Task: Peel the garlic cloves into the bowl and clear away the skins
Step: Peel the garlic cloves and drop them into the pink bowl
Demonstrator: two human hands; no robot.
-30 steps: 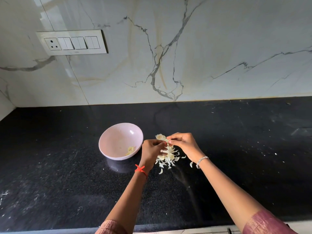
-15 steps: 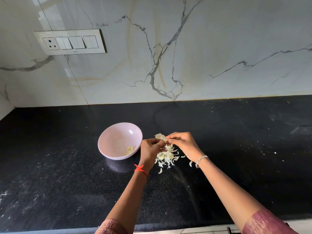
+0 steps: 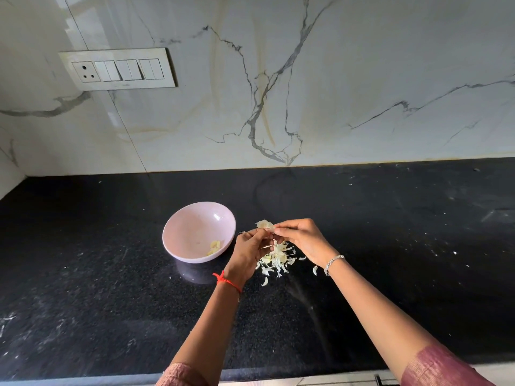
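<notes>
Above the loose skins (image 3: 277, 259) on the black table (image 3: 111, 274), the left hand (image 3: 248, 252) and right hand (image 3: 303, 239) meet, each grip pinching the same garlic clove (image 3: 264, 224); just left stands the pink bowl (image 3: 195, 229) with peeled cloves (image 3: 215, 247) inside.

1. The surface (image 3: 111, 274) looks like polished black speckled stone.
2. The wall (image 3: 362, 79) is glossy veined marble.
3. The bowl (image 3: 178, 232) is smooth and glossy.
4. The skins (image 3: 276, 260) look papery.

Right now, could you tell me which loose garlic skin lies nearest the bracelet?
The single skin lying apart, just beside the silver bracelet; the other skins cluster together in one pile.
</notes>
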